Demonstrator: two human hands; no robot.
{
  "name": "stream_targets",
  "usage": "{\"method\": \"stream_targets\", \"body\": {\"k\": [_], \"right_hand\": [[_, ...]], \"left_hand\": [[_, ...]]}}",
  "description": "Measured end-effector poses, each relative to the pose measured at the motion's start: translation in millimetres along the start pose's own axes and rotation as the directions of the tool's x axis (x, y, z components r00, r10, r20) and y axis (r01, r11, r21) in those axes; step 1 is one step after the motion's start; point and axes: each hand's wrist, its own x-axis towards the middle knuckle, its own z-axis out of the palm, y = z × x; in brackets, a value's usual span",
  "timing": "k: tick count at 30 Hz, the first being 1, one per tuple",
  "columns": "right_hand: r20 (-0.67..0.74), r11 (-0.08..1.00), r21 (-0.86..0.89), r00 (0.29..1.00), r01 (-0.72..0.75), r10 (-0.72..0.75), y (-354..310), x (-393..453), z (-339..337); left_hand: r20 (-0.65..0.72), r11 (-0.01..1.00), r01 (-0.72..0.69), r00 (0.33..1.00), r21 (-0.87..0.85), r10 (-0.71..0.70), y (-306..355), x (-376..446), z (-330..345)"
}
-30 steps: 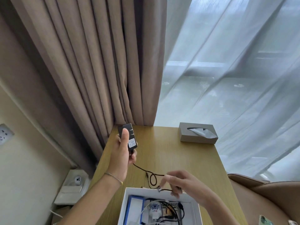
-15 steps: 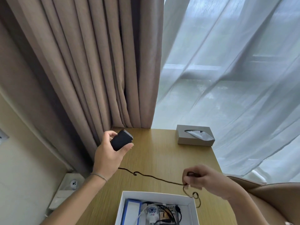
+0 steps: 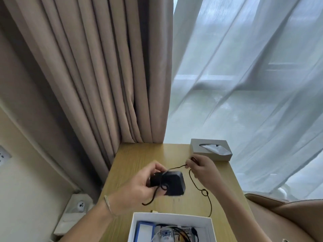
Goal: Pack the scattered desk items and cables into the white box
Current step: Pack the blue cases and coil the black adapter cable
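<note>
Gripped a black adapter (image 3: 172, 183) in the left hand (image 3: 139, 187), fingers curled round it, above the wooden desk (image 3: 139, 158). Pinched its thin black cable (image 3: 197, 185) in the right hand (image 3: 202, 169), farther right, near the grey tissue box (image 3: 209, 149). Cable looped and drooped toward the white box (image 3: 172, 217) at the near edge, already holding cables and small items.
</note>
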Motion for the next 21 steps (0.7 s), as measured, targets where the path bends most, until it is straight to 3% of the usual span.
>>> {"method": "stream_targets", "body": {"k": [3, 5, 7, 9, 12, 16, 18, 21], "right_hand": [[0.07, 0.99, -0.079, 0.99, -0.113, 0.119, 10.4, -16.8, 30.0], [0.159, 0.973, -0.178, 0.972, -0.147, 0.176, 10.7, -34.5, 52.9], [0.276, 0.95, -0.308, 0.951, -0.048, 0.137, 2.1, -51.0, 71.5], [0.363, 0.92, -0.382, 0.93, 0.092, 0.058, -12.4, -63.2, 81.4], [0.381, 0.862, -0.446, 0.923, 0.239, -0.059, -30.6, -69.8, 76.4], [0.294, 0.812, -0.491, 0.937, 0.316, -0.187, -38.7, -65.1, 52.2], [0.186, 0.803, -0.51, 0.951, 0.309, -0.247, -35.3, -57.9, 42.2], [0.093, 0.818, -0.514, 0.965, 0.258, -0.245, -27.0, -45.1, 32.7]], "left_hand": [[-0.285, 0.987, -0.115, 0.955, -0.112, 0.078, 16.4, 4.8, -6.7], [-0.493, 0.994, -0.102, 0.867, -0.036, 0.072, 17.2, 16.4, -11.2], [-0.638, 0.993, 0.001, 0.766, 0.118, 0.075, 10.5, 29.4, -15.4], [-0.69, 0.974, 0.106, 0.721, 0.202, 0.064, -1.4, 39.0, -17.7], [-0.642, 0.841, 0.28, 0.76, 0.463, 0.101, -24.1, 41.7, -14.8], [-0.444, 0.671, 0.286, 0.893, 0.685, 0.072, -44.3, 30.7, -4.4], [-0.32, 0.666, 0.229, 0.947, 0.71, 0.016, -50.3, 26.1, -0.4], [-0.171, 0.776, 0.154, 0.983, 0.612, -0.06, -51.1, 21.5, 4.8]]}}
